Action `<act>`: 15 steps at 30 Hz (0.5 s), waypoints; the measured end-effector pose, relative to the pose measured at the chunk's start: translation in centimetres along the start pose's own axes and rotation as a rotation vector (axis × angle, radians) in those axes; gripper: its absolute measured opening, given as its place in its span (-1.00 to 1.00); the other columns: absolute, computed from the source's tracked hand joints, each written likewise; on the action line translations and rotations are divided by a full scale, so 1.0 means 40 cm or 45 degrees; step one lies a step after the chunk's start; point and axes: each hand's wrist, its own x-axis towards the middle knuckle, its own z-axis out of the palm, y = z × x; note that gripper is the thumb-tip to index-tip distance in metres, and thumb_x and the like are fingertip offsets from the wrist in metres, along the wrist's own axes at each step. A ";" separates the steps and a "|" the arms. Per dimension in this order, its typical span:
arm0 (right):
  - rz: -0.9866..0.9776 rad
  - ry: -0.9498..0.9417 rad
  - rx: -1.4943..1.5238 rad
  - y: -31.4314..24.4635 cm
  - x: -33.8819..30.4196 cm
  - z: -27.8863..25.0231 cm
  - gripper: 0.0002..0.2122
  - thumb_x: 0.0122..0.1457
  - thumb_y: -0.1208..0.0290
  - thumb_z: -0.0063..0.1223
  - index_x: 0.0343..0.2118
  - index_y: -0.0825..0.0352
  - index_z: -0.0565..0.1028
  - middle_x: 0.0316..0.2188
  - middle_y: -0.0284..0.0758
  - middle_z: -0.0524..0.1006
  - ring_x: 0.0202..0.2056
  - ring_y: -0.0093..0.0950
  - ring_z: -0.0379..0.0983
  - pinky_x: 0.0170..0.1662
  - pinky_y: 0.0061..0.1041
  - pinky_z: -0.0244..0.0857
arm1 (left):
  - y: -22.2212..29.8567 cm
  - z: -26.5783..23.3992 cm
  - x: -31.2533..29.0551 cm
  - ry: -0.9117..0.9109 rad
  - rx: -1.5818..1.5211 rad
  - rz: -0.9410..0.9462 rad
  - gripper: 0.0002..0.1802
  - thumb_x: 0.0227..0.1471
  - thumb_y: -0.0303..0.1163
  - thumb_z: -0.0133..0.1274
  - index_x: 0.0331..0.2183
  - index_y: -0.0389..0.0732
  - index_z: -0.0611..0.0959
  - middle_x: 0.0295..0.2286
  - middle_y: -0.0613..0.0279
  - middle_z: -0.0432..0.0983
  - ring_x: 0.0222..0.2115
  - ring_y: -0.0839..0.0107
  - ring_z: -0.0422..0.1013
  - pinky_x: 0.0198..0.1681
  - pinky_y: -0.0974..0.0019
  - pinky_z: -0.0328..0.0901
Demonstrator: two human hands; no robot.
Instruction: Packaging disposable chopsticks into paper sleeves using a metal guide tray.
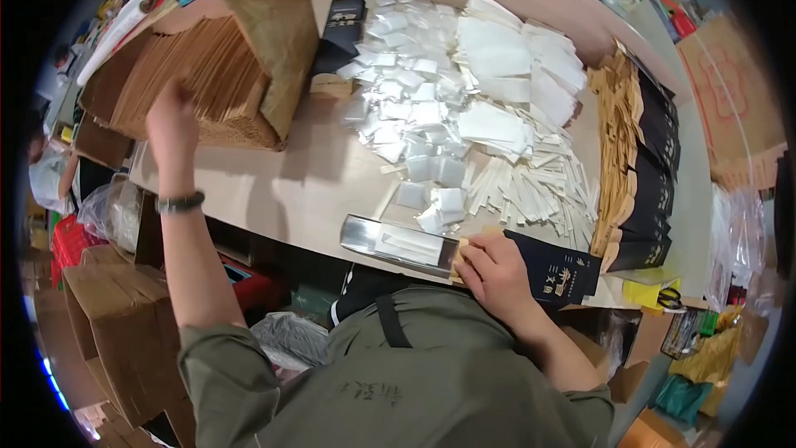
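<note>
My left hand is raised over an open cardboard box, its fingers curled at the stack of brown paper pieces inside. Whatever those fingers hold is hidden. At the table's near edge, my right hand grips the brown-edged mouth of a black paper sleeve. That mouth meets the right end of a shallow metal tray. White paper-wrapped pieces lie in the tray. Just beyond it are small clear-wrapped white packets and a fan of narrow white paper strips.
The cardboard box stands at the table's left. Folded white napkins are heaped toward the back. A row of black sleeves with brown edges lines the right side. Yellow-handled scissors lie near the right corner. Brown cartons stand below left.
</note>
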 end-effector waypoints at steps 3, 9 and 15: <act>-0.009 0.077 0.027 -0.046 -0.006 0.034 -0.71 -0.09 0.38 0.35 -0.31 0.32 0.52 0.00 -0.15 0.43 -0.01 -0.15 0.37 0.03 -0.24 0.27 | -0.029 -0.070 -0.157 0.152 -1.196 -0.382 -0.72 0.32 -0.31 -0.11 -0.25 -0.32 0.58 -0.55 0.46 0.28 -0.54 0.69 0.16 -0.49 0.55 0.09; -0.188 -0.022 0.006 -0.009 -0.017 -0.008 -0.70 -0.12 0.37 0.36 -0.39 0.38 0.46 0.08 -0.03 0.37 0.10 -0.04 0.30 0.13 -0.13 0.22 | 0.083 -0.026 -0.479 -1.255 -1.357 -0.076 -0.92 0.14 -0.49 0.10 -0.31 -0.28 0.56 -0.46 0.41 0.45 -0.42 0.63 0.31 -0.30 0.55 0.21; -0.215 -0.076 -0.018 0.014 -0.007 -0.007 -0.67 -0.13 0.36 0.37 -0.36 0.39 0.47 0.09 0.00 0.37 0.12 -0.03 0.28 0.15 -0.13 0.21 | 0.128 0.006 -0.436 -1.387 -0.762 -0.133 -0.98 0.04 -0.60 0.14 -0.42 -0.30 0.62 -0.47 0.38 0.50 -0.45 0.61 0.37 -0.34 0.48 0.31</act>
